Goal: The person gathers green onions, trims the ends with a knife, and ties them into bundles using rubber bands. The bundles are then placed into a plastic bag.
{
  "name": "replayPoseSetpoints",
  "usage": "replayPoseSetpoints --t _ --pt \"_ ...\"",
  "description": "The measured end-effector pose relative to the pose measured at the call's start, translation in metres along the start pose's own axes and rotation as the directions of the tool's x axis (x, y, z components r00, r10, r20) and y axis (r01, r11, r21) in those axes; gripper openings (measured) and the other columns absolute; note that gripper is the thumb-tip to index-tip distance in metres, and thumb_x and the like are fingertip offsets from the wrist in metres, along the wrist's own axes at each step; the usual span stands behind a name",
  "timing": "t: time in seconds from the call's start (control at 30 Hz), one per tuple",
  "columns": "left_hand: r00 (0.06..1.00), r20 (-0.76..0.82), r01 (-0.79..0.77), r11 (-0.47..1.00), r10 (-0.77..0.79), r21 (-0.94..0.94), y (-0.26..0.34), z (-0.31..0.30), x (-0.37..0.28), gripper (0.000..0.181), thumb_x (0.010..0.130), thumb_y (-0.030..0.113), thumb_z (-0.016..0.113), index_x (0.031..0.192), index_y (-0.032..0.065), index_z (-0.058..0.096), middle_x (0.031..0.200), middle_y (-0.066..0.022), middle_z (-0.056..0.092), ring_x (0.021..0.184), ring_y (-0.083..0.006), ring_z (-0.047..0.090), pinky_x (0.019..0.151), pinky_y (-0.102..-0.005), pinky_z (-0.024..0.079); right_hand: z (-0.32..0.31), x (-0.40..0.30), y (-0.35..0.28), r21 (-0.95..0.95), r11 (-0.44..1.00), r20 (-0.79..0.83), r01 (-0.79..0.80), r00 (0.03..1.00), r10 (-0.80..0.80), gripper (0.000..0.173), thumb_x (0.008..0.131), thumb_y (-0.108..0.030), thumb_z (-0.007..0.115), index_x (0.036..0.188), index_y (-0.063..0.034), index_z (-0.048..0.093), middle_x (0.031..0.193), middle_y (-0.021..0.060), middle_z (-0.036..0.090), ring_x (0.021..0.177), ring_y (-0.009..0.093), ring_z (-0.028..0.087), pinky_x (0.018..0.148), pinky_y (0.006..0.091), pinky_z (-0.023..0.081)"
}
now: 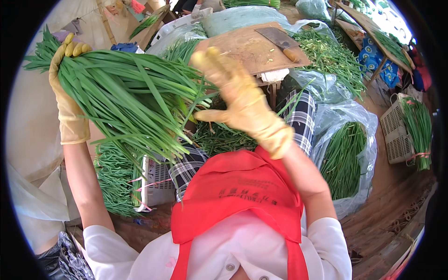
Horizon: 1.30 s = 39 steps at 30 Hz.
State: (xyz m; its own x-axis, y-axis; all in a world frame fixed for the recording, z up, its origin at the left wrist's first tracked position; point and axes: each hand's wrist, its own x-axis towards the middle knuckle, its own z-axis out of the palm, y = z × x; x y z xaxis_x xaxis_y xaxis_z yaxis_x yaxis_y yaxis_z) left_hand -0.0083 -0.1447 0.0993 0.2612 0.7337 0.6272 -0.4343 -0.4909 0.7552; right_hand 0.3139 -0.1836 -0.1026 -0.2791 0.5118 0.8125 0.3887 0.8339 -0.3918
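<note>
In a yellow rubber glove, my left hand point(71, 52) grips a thick bunch of Chinese chives point(129, 87) near its leafy tips, raised at the left. The stalks fan out to the right, their pale cut ends hanging above my lap. My right hand point(234, 91), gloved alike and blurred, is held up just right of those ends with its fingers spread and nothing in it. Loose leaves and trimmings point(224, 140) lie below, between my knees. Beyond my right hand, a cleaver point(276, 38) with a wooden handle rests on a wooden board point(238, 45).
Bundled chives point(115, 178) fill a white plastic crate point(159, 185) at left. At right stand a clear plastic bag point(371, 150) of chives and a crate point(395, 133) bearing a tied bundle. Behind the board are trimmings point(329, 52) and a co-worker's gloved hand point(196, 11).
</note>
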Motion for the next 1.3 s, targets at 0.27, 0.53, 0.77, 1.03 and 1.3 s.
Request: replayPoseSetpoints --t 0.27,0.53,0.77,1.03,1.3 --pt "0.993 -0.116 0.003 0.996 -0.014 -0.094 0.023 -0.001 -0.02 0.028 0.093 0.008 0.048 0.117 -0.0061 0.051 0.089 -0.0042 0.046 0.087 -0.0175 0.045 0.095 -0.0328 0.041 -0.004 -0.073 0.026 0.996 -0.087 0.086 -0.037 0.74 0.667 0.027 0.105 -0.022 0.043 0.102 -0.0009 0.06 0.072 0.002 0.057 0.062 0.016 0.055 0.073 0.0349 0.053" --pt "0.998 -0.053 0.019 0.954 -0.037 -0.298 0.028 -0.01 -0.029 0.019 0.088 0.001 0.053 0.107 -0.0042 0.053 0.082 -0.0016 0.048 0.079 -0.0132 0.048 0.086 -0.0277 0.04 0.01 -0.1 0.063 0.888 -0.153 0.397 -0.434 0.553 0.733 0.043 0.104 -0.038 0.045 0.12 -0.0014 0.06 0.113 0.0101 0.069 0.058 0.001 0.039 0.057 0.0179 0.037" --pt "0.989 -0.147 -0.017 0.971 -0.019 -0.239 0.033 -0.009 -0.034 0.02 0.086 -0.002 0.052 0.106 -0.0024 0.049 0.083 -0.0005 0.048 0.079 -0.0119 0.049 0.085 -0.0287 0.041 0.044 -0.076 0.066 0.814 -0.393 0.576 -0.427 0.674 0.462 0.065 0.102 -0.049 0.045 0.142 0.0019 0.039 0.135 0.0196 0.056 0.056 0.002 0.038 0.057 0.0167 0.039" --pt "0.983 -0.141 -0.061 0.928 0.12 0.369 0.041 -0.053 -0.042 0.031 0.096 0.009 0.04 0.121 -0.0085 0.046 0.104 -0.0153 0.06 0.104 -0.0265 0.059 0.107 -0.0429 0.041 0.114 -0.066 0.023 0.68 -0.105 0.731 -0.726 0.658 0.181 0.047 0.092 -0.023 0.062 0.132 -0.0035 0.051 0.105 0.0002 0.066 0.065 0.007 0.048 0.056 0.0227 0.038" --pt "0.98 -0.037 -0.13 0.763 0.197 0.633 0.076 -0.082 -0.048 0.032 0.097 0.012 0.041 0.117 -0.0098 0.052 0.112 -0.0212 0.064 0.105 -0.0269 0.062 0.108 -0.0388 0.04 0.087 -0.111 0.054 0.806 -0.309 0.551 -0.504 0.448 0.704 0.037 0.104 -0.033 0.047 0.096 -0.002 0.065 0.063 -0.0071 0.04 0.053 0.005 0.034 0.052 0.0201 0.035"
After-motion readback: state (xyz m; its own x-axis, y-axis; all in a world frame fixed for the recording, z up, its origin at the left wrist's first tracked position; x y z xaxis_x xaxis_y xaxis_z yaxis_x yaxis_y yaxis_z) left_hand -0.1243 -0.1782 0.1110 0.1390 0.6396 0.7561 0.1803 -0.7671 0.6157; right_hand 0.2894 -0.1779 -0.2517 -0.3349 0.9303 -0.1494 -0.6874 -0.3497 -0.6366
